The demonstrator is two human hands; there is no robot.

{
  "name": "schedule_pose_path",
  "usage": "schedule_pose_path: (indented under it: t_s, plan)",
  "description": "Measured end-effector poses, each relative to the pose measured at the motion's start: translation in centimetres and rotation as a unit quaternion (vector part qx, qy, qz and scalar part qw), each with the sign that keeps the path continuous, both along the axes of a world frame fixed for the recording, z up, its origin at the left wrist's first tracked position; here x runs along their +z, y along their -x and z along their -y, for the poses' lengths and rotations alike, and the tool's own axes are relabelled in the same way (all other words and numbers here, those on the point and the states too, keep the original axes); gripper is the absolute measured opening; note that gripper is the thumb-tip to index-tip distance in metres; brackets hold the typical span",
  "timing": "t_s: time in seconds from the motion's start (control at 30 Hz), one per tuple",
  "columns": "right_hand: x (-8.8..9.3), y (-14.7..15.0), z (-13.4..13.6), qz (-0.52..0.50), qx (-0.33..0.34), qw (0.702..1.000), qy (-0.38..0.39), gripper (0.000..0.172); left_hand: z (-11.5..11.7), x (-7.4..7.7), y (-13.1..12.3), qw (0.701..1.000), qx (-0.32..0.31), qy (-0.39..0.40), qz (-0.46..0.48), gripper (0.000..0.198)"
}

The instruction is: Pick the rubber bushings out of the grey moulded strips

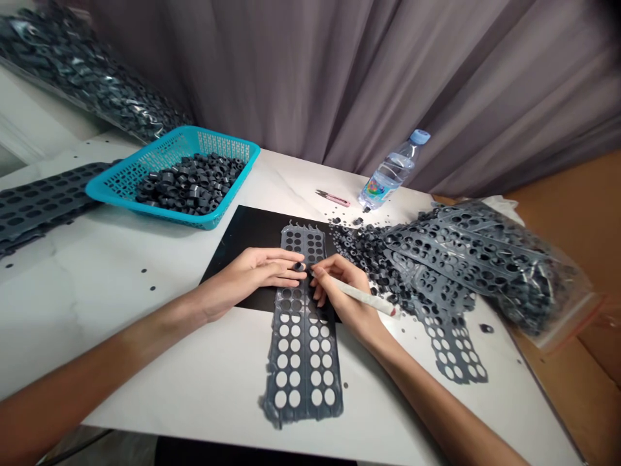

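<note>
A long dark grey rubber sheet point(304, 362) with rows of round holes lies lengthwise before me, its far part over a black mat point(242, 233). My left hand point(262, 270) rests on the sheet, fingers stretched to the right, with a small black rubber ring point(298, 266) between the fingertips. In my right hand point(347, 285) is a pen-like tool with a white wrapped handle point(371, 299), held in a pen grip. Its tip, close to the ring, is mostly hidden by my fingers.
At left stand a blue basket point(208, 221) of black rings and more holed sheets point(43, 194). Behind it leans a filled plastic bag point(97, 77). To the right are pink thread snips point(332, 198), a water bottle point(388, 171), loose rings point(373, 252) and a bag of punched sheets point(485, 259).
</note>
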State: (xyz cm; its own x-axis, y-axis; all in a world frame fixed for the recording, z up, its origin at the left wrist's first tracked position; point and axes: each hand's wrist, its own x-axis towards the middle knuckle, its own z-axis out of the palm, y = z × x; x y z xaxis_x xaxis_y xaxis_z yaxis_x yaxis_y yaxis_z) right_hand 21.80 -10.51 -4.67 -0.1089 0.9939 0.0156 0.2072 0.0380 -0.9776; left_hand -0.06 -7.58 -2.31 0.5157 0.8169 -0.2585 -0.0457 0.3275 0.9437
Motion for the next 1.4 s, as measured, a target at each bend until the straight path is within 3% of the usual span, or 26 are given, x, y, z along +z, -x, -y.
schedule_pose_path:
  t_s: [0.1, 0.17, 0.2, 0.23, 0.3, 0.37, 0.43, 0.53, 0.63, 0.7, 0.8, 0.87, 1.0, 1.33, 1.4]
  plan:
    - [-0.1, 0.0, 0.0, 0.004, -0.003, 1.000, 0.003, 0.023, -0.4, 0.9, 0.4, 0.999, 0.020, -0.040, -0.024, 0.033]
    - [-0.3, 0.0, 0.0, 0.013, -0.009, 1.000, 0.003, 0.022, -1.2, 1.9, 1.5, 0.984, 0.089, -0.135, -0.075, 0.031]
    - [-0.4, 0.0, 0.0, 0.020, -0.011, 1.000, 0.001, 0.021, -1.7, 2.4, 2.5, 0.960, 0.145, -0.207, -0.118, 0.031]
    - [-0.4, 0.1, 0.1, 0.029, -0.012, 1.000, -0.003, 0.020, -2.3, 2.9, 3.7, 0.917, 0.213, -0.288, -0.178, 0.031]
    - [-0.3, 0.2, 0.1, 0.049, -0.007, 0.999, -0.012, 0.018, -3.6, 3.5, 6.7, 0.784, 0.350, -0.409, -0.309, 0.033]
    - [-0.1, 0.4, 0.3, 0.067, -0.002, 0.997, -0.024, 0.017, -4.8, 3.5, 9.7, 0.699, 0.383, -0.438, -0.416, 0.035]
    - [0.3, 0.6, 0.5, 0.085, 0.001, 0.996, -0.032, 0.014, -5.7, 3.3, 11.8, 0.668, 0.340, -0.461, -0.476, 0.035]
    - [0.9, 0.9, 0.7, 0.098, 0.006, 0.994, -0.041, 0.010, -5.8, 3.1, 12.3, 0.671, 0.278, -0.494, -0.478, 0.034]
    - [1.0, 1.2, 0.6, 0.085, 0.020, 0.995, -0.046, 0.007, -4.9, 3.2, 9.8, 0.681, 0.264, -0.527, -0.434, 0.028]
    - [0.8, 1.3, 0.5, 0.075, 0.026, 0.996, -0.039, 0.007, -4.0, 2.9, 7.4, 0.725, 0.213, -0.530, -0.384, 0.025]
    - [0.4, 1.4, 0.3, 0.061, 0.024, 0.997, -0.028, 0.007, -2.6, 1.7, 4.4, 0.812, 0.053, -0.491, -0.311, 0.021]
    - [0.3, 1.4, 0.3, 0.061, 0.023, 0.998, -0.028, 0.007, -2.0, 0.6, 3.2, 0.834, -0.035, -0.465, -0.294, 0.021]
    - [0.6, 1.5, 0.4, 0.086, 0.030, 0.995, -0.037, 0.009, -1.6, -0.7, 2.3, 0.831, -0.098, -0.465, -0.289, 0.022]
    - [1.0, 1.7, 0.5, 0.136, 0.048, 0.987, -0.077, 0.011, -1.5, -1.2, 1.9, 0.773, -0.127, -0.525, -0.331, 0.028]
    - [1.0, 1.9, 0.6, 0.150, 0.044, 0.983, -0.097, 0.012, -1.0, -1.3, 1.4, 0.773, -0.118, -0.530, -0.327, 0.029]
